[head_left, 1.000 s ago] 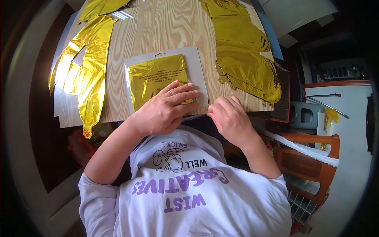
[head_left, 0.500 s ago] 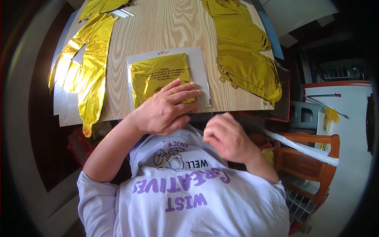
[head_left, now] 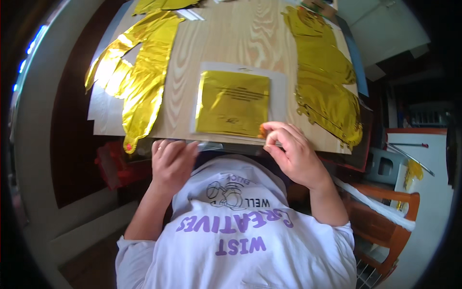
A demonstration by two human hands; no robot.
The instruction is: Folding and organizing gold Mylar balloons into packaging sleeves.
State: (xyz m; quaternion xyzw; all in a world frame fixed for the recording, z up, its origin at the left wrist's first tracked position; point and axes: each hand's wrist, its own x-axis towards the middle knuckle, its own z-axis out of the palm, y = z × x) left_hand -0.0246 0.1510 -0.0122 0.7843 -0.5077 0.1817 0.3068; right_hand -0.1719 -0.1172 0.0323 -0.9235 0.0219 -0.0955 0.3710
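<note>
A flat clear plastic bag with a white border (head_left: 278, 103) lies at the table's front edge, a folded gold foil balloon (head_left: 233, 103) inside it. At its lower right corner my right hand (head_left: 293, 154) is closed in a pinch. A small orange-red bit (head_left: 263, 131) shows by the index fingertip; what the pinch holds is too small to make out. Beyond the bag's lower left, my left hand (head_left: 172, 164) has its fingers curled at the table edge, slightly blurred. A clear plastic strip (head_left: 211, 145) shows close beside it; whatever those fingers hold is hidden.
Flat gold foil balloons lie on the wooden table (head_left: 228, 38), one on the left (head_left: 147, 82), one on the right (head_left: 327, 82). A wooden chair (head_left: 385, 226) with a white roll over it and a grey stool (head_left: 382, 164) stand at the right. Something red (head_left: 115, 164) sits below the table's left.
My left hand has lifted off the bag and moved left to the table edge. My right hand has come up to the bag's lower right corner. The view has shifted left.
</note>
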